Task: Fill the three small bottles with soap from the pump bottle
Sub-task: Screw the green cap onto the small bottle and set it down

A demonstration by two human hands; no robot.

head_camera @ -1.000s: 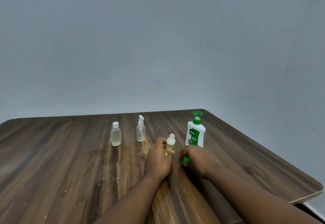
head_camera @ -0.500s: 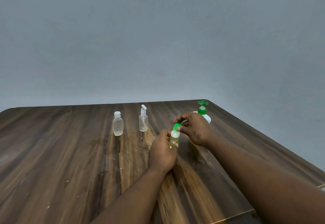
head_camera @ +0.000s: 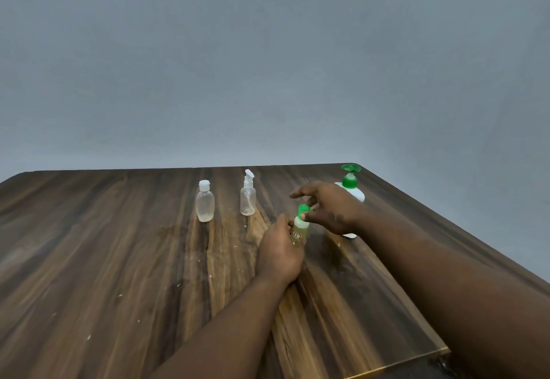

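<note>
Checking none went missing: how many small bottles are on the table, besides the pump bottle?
3. A flip-cap bottle stands leftmost, a spray bottle right of it, and a yellowish bottle nearer, gripped by the left hand while the right hand pinches its green cap. None seem hidden.

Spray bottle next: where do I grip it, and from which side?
I'd wrap the clear body of the spray bottle below its white sprayer, coming from the near side: it stands upright, apart from its neighbours, and the head is narrow.

R hand [head_camera: 330, 209], a sec ago low by pump btl [head_camera: 354, 192] base, now lifted to 1 o'clock of small btl [head_camera: 300, 229], pinching green cap [head_camera: 303, 209] onto top.
</note>
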